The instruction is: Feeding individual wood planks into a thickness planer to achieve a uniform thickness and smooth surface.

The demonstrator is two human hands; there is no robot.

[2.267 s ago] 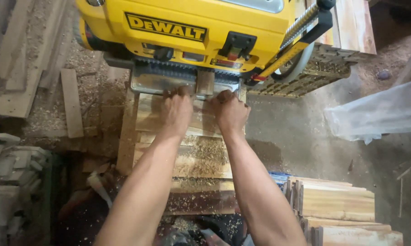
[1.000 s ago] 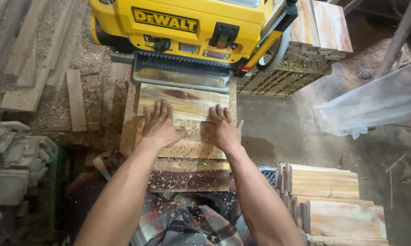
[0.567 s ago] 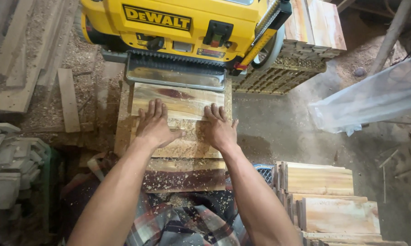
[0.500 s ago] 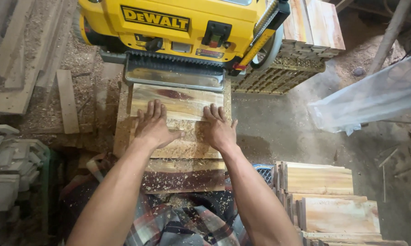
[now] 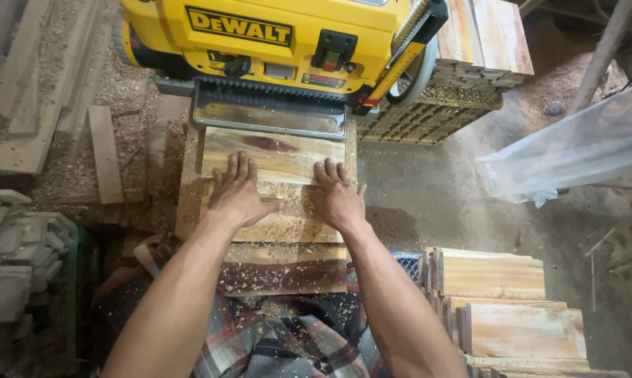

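Observation:
A yellow thickness planer (image 5: 274,49) stands at the top, its metal table (image 5: 270,119) facing me. In front of it lies a pale wooden board (image 5: 277,150) with a reddish streak, dusted with shavings. My left hand (image 5: 237,197) lies flat on the board's left half, fingers spread toward the planer. My right hand (image 5: 338,199) presses flat on the right half. Nearer to me a darker board (image 5: 284,269) sits below the pale one, also covered in shavings.
Stacks of planed boards (image 5: 505,301) stand at the lower right, more boards (image 5: 487,35) on a crate (image 5: 428,115) beside the planer. Loose planks (image 5: 102,150) and sawdust lie to the left. A clear plastic sheet (image 5: 575,150) hangs at the right. Grey blocks (image 5: 15,259) sit lower left.
Both hands slid back from the planer's mouth toward me, drawing the pale board out over the stack; in the last half second they barely moved.

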